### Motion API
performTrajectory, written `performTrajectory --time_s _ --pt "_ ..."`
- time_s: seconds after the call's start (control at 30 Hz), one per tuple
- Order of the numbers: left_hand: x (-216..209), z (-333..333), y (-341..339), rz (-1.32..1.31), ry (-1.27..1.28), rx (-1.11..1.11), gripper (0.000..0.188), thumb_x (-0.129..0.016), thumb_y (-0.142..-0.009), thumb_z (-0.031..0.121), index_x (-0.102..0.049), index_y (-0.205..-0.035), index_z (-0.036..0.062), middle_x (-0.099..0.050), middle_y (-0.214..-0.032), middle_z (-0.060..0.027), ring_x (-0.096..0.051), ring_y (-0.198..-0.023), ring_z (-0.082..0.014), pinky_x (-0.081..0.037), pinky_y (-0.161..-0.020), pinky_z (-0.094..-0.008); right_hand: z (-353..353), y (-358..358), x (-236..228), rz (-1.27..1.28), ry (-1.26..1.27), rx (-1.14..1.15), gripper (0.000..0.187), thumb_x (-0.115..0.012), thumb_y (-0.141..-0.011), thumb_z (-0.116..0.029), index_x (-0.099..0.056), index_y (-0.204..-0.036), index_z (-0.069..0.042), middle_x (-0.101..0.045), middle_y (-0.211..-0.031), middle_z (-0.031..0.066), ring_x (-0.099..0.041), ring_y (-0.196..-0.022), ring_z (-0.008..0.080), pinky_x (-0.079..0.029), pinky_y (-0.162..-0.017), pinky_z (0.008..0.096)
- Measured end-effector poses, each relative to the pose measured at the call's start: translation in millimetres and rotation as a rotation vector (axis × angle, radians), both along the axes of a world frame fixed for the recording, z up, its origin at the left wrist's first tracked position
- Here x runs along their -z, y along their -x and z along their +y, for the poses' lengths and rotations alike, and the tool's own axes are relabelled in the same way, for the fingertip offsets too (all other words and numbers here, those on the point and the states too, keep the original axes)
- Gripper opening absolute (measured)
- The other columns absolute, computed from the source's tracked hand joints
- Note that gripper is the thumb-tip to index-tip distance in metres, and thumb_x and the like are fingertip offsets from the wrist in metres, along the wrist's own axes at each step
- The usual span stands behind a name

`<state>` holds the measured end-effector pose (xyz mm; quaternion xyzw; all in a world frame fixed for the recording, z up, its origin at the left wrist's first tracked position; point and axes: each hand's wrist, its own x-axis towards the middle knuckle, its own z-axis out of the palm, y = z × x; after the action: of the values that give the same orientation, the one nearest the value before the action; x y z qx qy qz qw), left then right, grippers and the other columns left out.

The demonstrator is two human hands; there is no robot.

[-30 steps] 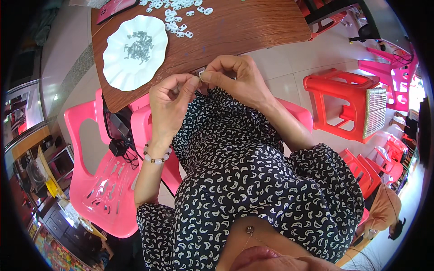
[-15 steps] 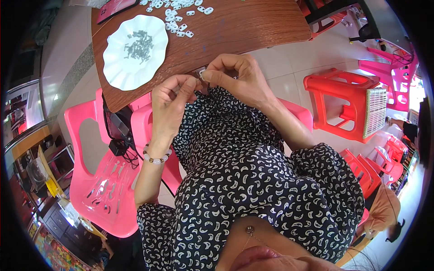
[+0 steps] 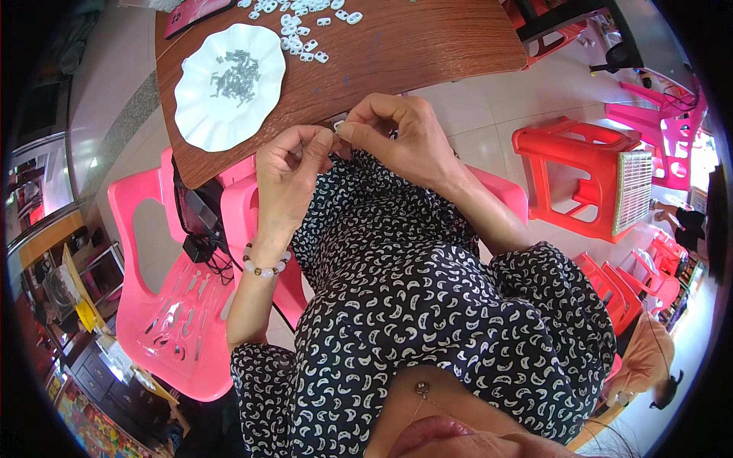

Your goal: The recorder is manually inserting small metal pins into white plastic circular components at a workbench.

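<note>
My two hands meet just off the near edge of the brown table (image 3: 412,46), above my lap. My right hand (image 3: 405,141) pinches a small white plastic piece (image 3: 339,124) between thumb and fingertips. My left hand (image 3: 290,168) is closed in a pinch right beside it, thumb against forefinger; what it grips is too small to make out. Ahead of the left hand, a white scalloped plate (image 3: 202,126) holds a heap of thin grey-green pieces (image 3: 237,76), perhaps short springs. Farther back lie many loose white two-holed plastic pieces (image 3: 298,34).
A pink-and-black flat case (image 3: 195,14) lies at the table's far left. A pink plastic chair (image 3: 175,320) with a black bag and cable (image 3: 200,221) stands at my left. Red stools (image 3: 565,172) are on the right, and another person (image 3: 645,355) is at the lower right.
Both hands stay nearly in place. My right hand's fingers have shifted slightly left, closer to the left fingertips, with the white piece still in them.
</note>
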<state>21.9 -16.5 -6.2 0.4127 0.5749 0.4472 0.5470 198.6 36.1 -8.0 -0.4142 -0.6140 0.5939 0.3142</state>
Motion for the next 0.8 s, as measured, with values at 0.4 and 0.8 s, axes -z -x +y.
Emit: performTrajectory --time_s 0.4,0.8 --pt "-3.2 1.2 -4.4 0.178 -0.089 0.004 0.011 -0.063 -0.092 0.008 -0.067 -0.088 -0.0021 -0.065 -0.071 -0.0004 -0.055 -0.061 -0.0032 -0.042 -0.055 -0.0177 2.3 -1.5 3.0 -0.051 -0.083 -0.036 0.014 -0.067 -0.088 -0.013 -0.066 -0.085 0.001 -0.067 -0.070 0.0018 -0.057 -0.063 0.0046 -0.045 -0.058 0.0219" --pt "-4.5 4.4 -1.8 0.241 -0.089 0.088 0.012 -0.061 -0.093 0.008 -0.066 -0.091 -0.0024 -0.065 -0.077 -0.0009 -0.058 -0.064 -0.0060 -0.047 -0.059 -0.0193 5.7 -2.0 7.2 -0.027 -0.007 -0.070 0.015 -0.066 -0.088 -0.012 -0.065 -0.085 0.003 -0.067 -0.073 0.0041 -0.061 -0.068 0.0073 -0.048 -0.062 0.0232"
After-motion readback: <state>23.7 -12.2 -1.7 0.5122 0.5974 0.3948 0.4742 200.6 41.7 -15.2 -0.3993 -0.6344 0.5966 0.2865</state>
